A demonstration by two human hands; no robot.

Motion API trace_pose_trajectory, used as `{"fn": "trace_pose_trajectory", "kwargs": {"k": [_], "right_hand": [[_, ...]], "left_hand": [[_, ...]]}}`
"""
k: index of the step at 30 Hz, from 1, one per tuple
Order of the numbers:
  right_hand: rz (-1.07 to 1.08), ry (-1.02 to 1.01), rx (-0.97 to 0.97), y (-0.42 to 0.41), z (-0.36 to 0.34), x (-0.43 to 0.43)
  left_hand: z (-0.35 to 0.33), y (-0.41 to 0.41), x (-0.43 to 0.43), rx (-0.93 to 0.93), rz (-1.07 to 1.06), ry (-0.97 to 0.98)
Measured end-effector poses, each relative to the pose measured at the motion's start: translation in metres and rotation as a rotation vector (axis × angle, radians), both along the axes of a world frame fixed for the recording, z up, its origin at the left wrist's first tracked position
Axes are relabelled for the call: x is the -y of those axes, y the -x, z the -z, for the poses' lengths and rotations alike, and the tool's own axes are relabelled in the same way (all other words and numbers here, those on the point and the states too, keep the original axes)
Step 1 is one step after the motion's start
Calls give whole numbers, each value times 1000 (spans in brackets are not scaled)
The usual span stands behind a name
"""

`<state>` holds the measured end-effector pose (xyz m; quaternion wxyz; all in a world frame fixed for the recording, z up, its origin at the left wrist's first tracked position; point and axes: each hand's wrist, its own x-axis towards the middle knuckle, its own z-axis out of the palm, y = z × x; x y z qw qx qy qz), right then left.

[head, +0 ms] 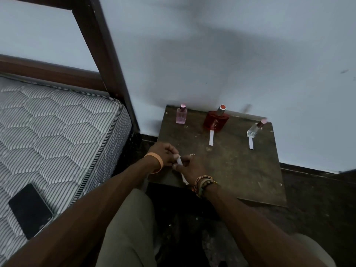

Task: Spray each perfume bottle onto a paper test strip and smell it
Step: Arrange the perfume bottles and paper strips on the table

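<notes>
A small dark wooden table (240, 170), its top scuffed and stained, stands pushed against a pale blue-grey wall (231, 54) on a dark floor (317, 199). To the left lies a quilted, striped mattress (57, 132) in a dark wood bed frame (107, 64), with a black phone (29, 210) face up near its edge.

Three perfume bottles stand along the back of the table: a pink bottle (181, 116) on the left, a wide red bottle (215, 120) in the middle and a clear bottle (255, 130) on the right. A white test strip (211, 138) lies just in front of the red bottle, and a second strip (251, 143) just in front of the clear one.

At the table's front left corner both hands hold a third paper strip (179, 161). The left hand (163, 153), with an orange wristband (156, 162), pinches its upper end with curled fingers. The right hand (190, 166), with beaded bracelets (204, 183), pinches it lower down between thumb and fingers.

The red bottle bears pale lettering, and one bracelet carries printed words; both are too blurred to read.
</notes>
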<state>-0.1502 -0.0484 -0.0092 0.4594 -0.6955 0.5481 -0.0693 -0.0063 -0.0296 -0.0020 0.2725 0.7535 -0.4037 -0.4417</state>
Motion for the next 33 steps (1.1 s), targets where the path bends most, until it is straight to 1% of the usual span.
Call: {"fn": "trace_pose_trajectory", "kwargs": {"k": [2, 3, 4, 8, 11, 17, 21, 23, 25, 27, 30, 33], "right_hand": [[80, 13, 30, 6, -7, 3], [119, 30, 36, 10, -13, 5], [167, 32, 40, 13, -19, 8], [386, 24, 105, 32, -42, 19], [358, 7, 121, 47, -59, 24], [288, 107, 135, 70, -85, 20], [112, 250, 34, 78, -106, 10], [121, 310, 41, 79, -112, 4], [212, 329, 87, 80, -119, 1], [276, 284, 99, 82, -124, 1], [277, 154, 129, 87, -135, 3], [279, 78, 127, 92, -137, 7]], "left_hand": [[-12, 11, 2, -131, -77, 32], [-16, 16, 4, -140, -95, 74], [-21, 21, 5, -130, -102, 121], [-38, 36, 12, 6, -101, 257], [-55, 49, 12, 64, -94, 325], [-82, 70, 2, -69, -76, 355], [-92, 80, -4, 19, -63, 393], [-99, 87, -7, 44, -92, 425], [-108, 93, -8, 92, -109, 443], [-118, 97, -9, 134, -123, 440], [-130, 93, -11, 239, -140, 430], [-134, 88, -13, 283, -162, 431]]}}
